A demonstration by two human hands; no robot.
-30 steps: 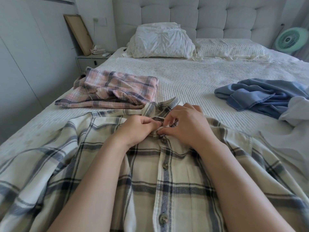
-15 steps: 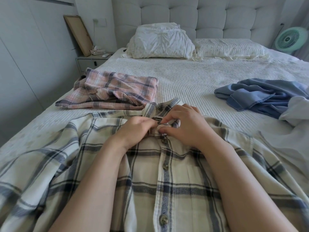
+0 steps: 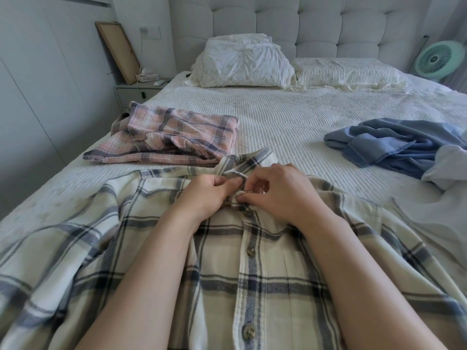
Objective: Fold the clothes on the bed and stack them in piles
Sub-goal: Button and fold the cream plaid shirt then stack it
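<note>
Shirt [image 3: 252, 274] lies flat on the bed [image 3: 290, 117] before me; my left hand [image 3: 207, 195] and right hand [image 3: 285, 193] pinch its collar [image 3: 249, 164]. Pink plaid [image 3: 174, 137] sits folded beyond, blue clothes [image 3: 394, 145] crumpled well right, neither in my way.

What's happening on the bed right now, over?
Left hand and right hand both pinching the cream plaid shirt at its collar. Pink plaid shirt lies folded. Blue garment unfolded. Nothing in the way.
</note>
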